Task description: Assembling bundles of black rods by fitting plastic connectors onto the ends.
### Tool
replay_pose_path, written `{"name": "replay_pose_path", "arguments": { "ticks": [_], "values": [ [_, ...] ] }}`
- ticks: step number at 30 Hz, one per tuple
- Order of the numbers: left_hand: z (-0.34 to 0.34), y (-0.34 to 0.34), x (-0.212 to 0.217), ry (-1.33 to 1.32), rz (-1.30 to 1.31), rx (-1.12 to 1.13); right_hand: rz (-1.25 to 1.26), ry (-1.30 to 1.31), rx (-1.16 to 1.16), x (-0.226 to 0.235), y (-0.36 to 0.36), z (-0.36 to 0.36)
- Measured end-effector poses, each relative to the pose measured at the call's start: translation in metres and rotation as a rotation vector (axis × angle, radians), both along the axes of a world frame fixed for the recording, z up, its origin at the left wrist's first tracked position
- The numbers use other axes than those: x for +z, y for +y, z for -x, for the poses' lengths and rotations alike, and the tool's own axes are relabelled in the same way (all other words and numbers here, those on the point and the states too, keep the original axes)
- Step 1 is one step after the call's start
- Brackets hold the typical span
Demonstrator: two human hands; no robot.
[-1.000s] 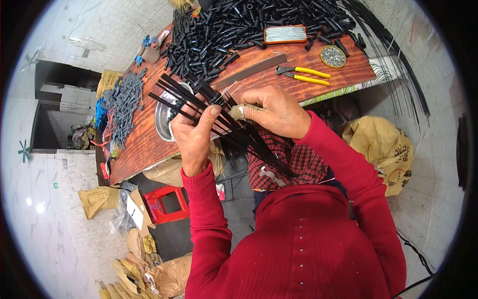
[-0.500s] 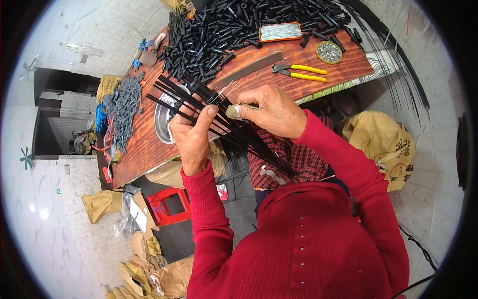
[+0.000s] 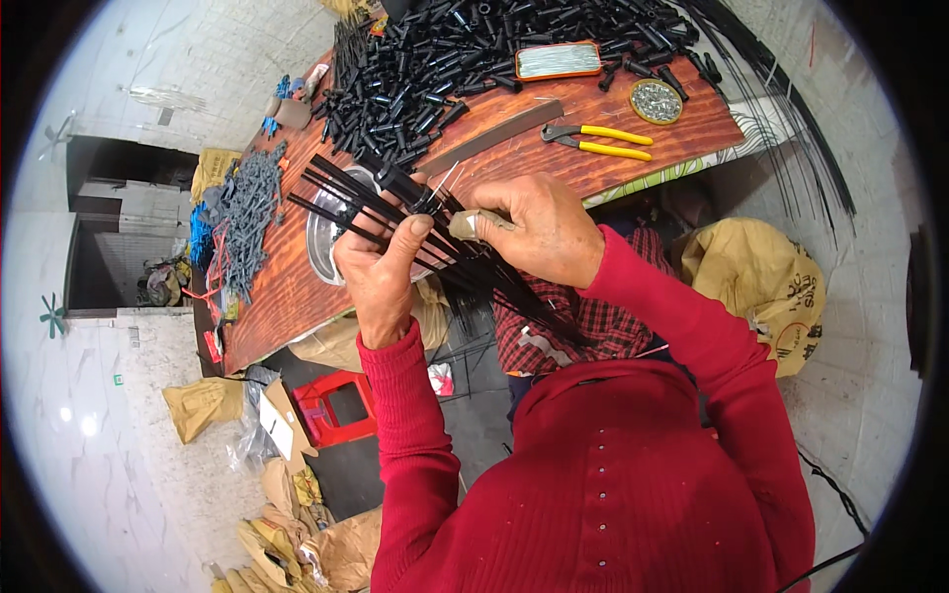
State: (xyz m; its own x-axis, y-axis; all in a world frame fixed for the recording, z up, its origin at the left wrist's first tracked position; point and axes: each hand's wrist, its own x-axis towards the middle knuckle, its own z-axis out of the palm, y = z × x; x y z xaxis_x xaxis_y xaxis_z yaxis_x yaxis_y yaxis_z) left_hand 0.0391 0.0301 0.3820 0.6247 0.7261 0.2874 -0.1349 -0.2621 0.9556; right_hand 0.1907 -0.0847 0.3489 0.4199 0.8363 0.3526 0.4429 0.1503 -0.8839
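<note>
My left hand [image 3: 381,272] grips a fanned bundle of thin black rods [image 3: 341,193] that sticks out up and to the left over the wooden table [image 3: 287,287] and trails down toward my lap. My right hand [image 3: 539,229], its thumb wrapped in tape, pinches the rods at a small black hub [image 3: 425,198] where they meet, right beside the left thumb. A thin pale wire rises from that spot. Both sleeves are red.
A heap of short black tubes [image 3: 465,49] covers the table's far side. Yellow-handled pliers [image 3: 603,141], a flat metal file [image 3: 494,133], a round tin of small metal pieces [image 3: 656,101] and an orange-rimmed tray [image 3: 559,59] lie nearby. Grey parts [image 3: 242,212] are piled left. Yellow sacks [image 3: 766,287] and a red stool [image 3: 336,407] stand below.
Both hands stay on the bundle; the rods have shifted slightly and the right fingers have worked a little along the hub.
</note>
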Motion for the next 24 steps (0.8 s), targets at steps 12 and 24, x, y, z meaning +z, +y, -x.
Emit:
{"name": "replay_pose_path", "arguments": {
  "ticks": [12, 24],
  "values": [
    [-0.003, -0.007, 0.008, 0.042, -0.026, -0.034, -0.065, -0.081, -0.108, 0.010, -0.011, 0.007],
    [-0.002, -0.022, 0.025, 0.076, -0.160, 0.055, -0.188, -0.281, -0.142, 0.021, -0.018, 0.019]
  ]
}}
